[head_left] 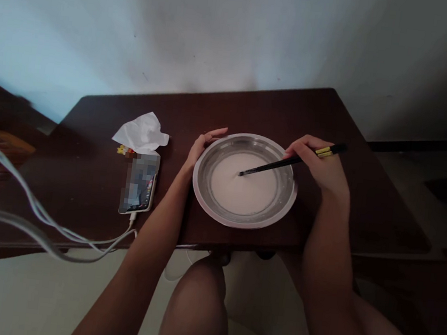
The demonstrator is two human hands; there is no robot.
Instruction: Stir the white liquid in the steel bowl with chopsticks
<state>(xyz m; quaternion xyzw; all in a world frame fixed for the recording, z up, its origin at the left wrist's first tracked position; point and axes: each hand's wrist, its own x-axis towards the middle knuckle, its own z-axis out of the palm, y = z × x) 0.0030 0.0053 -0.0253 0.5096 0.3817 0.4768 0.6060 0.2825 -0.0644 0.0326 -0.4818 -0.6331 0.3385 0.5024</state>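
A round stainless-steel bowl (pixel 240 221) stands on the dark brown table and holds a milky white liquid (pixel 240 191). My left hand (pixel 202 146) curves against the bowl's far left side, holding it at the rim with some fingers stretched along the back. In my right hand (pixel 315 159) is a pair of black chopsticks (pixel 274 164) with yellow bands near the upper end. The fingers are closed round them above the right rim. The chopsticks slant down to the left, and their tips meet the liquid's surface near the middle of the bowl.
Left of the bowl lies a phone (pixel 139 185), with a white charging cable (pixel 78 238) trailing off leftward. A crumpled white tissue (pixel 141 132) and a small yellow item (pixel 121 149) sit behind it. The table (pixel 255 104) meets a pale wall (pixel 222 38); my knee is below its front edge.
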